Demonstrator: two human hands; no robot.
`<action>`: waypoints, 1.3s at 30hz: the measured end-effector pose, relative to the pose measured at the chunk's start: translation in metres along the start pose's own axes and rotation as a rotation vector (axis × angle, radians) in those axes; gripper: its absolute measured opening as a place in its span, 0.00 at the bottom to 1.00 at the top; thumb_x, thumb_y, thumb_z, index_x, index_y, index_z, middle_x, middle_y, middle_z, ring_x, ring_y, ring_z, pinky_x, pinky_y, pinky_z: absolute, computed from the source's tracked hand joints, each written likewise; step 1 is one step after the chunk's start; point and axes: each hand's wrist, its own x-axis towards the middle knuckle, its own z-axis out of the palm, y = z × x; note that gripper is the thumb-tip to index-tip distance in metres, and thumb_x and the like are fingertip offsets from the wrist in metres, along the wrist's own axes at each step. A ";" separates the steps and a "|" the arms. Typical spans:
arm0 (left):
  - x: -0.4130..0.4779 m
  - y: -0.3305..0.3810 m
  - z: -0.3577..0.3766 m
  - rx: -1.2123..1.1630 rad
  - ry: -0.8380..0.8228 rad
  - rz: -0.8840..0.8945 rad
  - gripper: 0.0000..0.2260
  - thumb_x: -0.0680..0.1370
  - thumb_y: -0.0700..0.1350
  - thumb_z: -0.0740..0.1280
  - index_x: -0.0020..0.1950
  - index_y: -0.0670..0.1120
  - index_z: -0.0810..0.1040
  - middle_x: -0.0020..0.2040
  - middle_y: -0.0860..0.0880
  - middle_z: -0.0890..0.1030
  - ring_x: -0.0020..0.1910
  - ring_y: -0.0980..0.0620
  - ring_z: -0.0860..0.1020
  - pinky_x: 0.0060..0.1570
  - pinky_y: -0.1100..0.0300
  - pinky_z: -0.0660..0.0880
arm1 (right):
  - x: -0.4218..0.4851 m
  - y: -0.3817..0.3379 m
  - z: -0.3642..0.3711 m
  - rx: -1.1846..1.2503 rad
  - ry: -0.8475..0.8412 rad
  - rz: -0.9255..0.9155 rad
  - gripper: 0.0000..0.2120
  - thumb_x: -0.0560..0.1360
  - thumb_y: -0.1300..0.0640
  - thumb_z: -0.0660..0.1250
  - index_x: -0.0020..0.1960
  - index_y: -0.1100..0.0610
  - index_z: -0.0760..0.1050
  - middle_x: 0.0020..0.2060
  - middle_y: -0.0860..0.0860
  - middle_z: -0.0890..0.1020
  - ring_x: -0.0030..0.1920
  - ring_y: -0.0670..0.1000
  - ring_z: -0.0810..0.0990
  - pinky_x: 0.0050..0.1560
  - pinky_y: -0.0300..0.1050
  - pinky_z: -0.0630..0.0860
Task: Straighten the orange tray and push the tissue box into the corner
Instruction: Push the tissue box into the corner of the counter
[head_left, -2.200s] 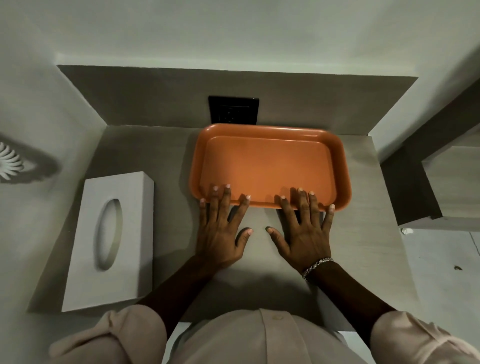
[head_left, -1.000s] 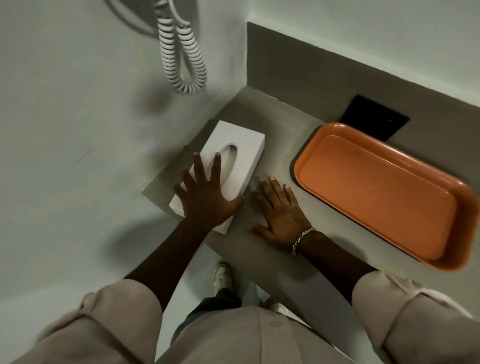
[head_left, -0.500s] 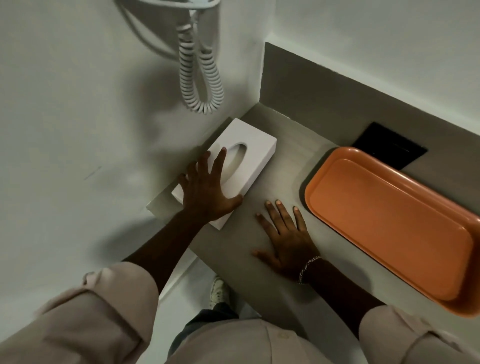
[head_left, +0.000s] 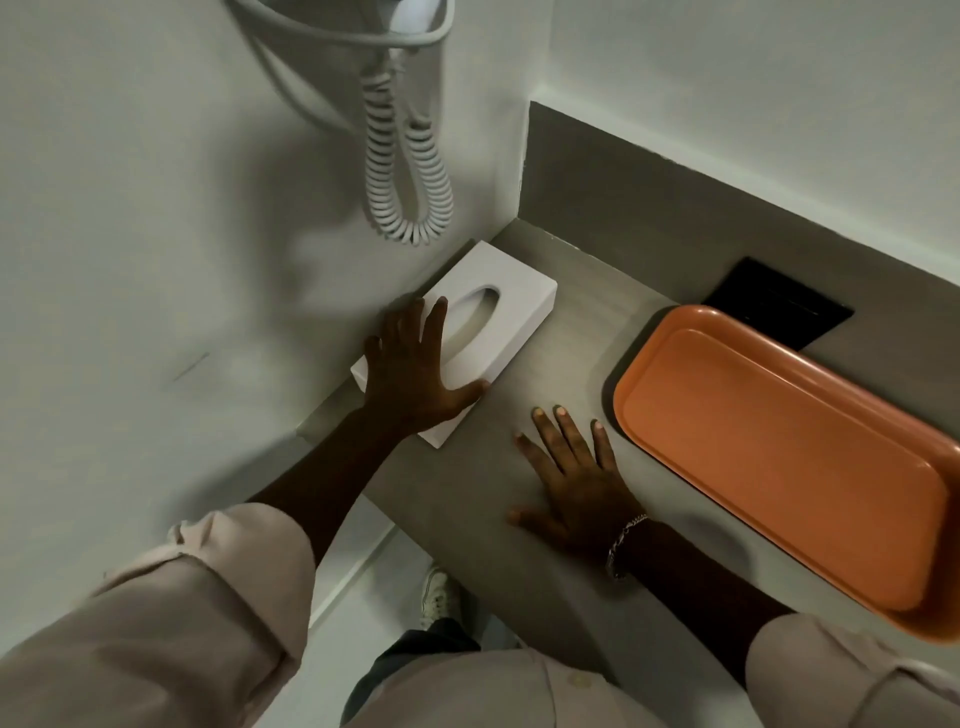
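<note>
The white tissue box (head_left: 511, 296), with an oval slot in its top, lies along the left wall on the grey counter (head_left: 550, 353), a short way from the back corner. My left hand (head_left: 415, 371) rests flat on the near end of the box, fingers spread, thumb against its right side. My right hand (head_left: 576, 478) lies flat on the bare counter between the box and the orange tray (head_left: 779, 457), holding nothing. The tray is empty and sits at the right, its long side parallel to the back wall.
A white coiled cord (head_left: 410, 171) hangs on the left wall above the box. A black plate (head_left: 779, 306) is set in the grey backsplash behind the tray. The counter's front edge runs below my arms, with floor and a shoe (head_left: 439, 597) under it.
My hands left the tray's front rim. The left hand went onto the tissue box and has slid it along the wall toward the back corner. The right hand came to rest on the counter.
</note>
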 end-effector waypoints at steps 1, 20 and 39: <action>-0.009 -0.002 -0.002 -0.012 0.046 0.031 0.46 0.70 0.71 0.60 0.79 0.46 0.54 0.79 0.39 0.58 0.78 0.34 0.56 0.72 0.34 0.60 | 0.008 0.001 -0.005 0.008 -0.004 -0.014 0.45 0.74 0.24 0.47 0.82 0.48 0.43 0.82 0.56 0.44 0.82 0.60 0.41 0.77 0.70 0.43; -0.054 -0.043 0.042 0.117 0.058 0.415 0.47 0.74 0.72 0.56 0.80 0.42 0.48 0.81 0.37 0.52 0.80 0.34 0.47 0.75 0.30 0.47 | 0.118 0.016 -0.052 -0.125 0.059 -0.177 0.45 0.73 0.26 0.52 0.81 0.43 0.38 0.83 0.53 0.40 0.81 0.58 0.36 0.74 0.70 0.38; 0.030 -0.015 0.044 0.101 -0.026 0.431 0.45 0.74 0.72 0.54 0.80 0.45 0.46 0.81 0.39 0.49 0.80 0.37 0.44 0.75 0.32 0.47 | 0.171 0.085 -0.073 -0.120 -0.013 -0.097 0.47 0.71 0.22 0.50 0.79 0.40 0.32 0.81 0.51 0.33 0.76 0.52 0.25 0.74 0.71 0.36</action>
